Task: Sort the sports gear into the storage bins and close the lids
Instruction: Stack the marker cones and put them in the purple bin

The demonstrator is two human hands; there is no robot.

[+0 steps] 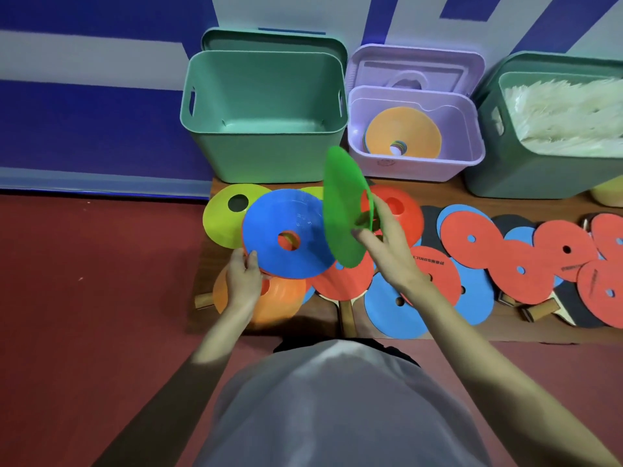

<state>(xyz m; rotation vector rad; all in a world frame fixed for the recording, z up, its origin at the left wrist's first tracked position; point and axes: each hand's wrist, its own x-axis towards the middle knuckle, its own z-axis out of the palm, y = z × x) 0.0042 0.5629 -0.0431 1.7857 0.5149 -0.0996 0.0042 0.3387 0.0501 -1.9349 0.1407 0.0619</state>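
My right hand (387,241) grips a green disc cone (344,203), lifted and tilted on edge in front of the lilac bin (418,166). That bin holds a stack of cones with an orange one (404,129) on top. At its left rim, my left hand (241,269) pinches a blue disc cone (286,234), raised over an orange cone (279,301). A yellow-green cone (222,214) and a red cone (401,203) lie on the wooden board. The big teal bin (263,153) stands open with nothing visible inside.
Red and blue flat discs (472,244) and table tennis paddles (536,311) cover the board to the right. A dark green bin (526,176) at the far right holds white feathery shuttlecocks. Lids lean behind the bins against the blue-and-white wall. Red floor lies to the left.
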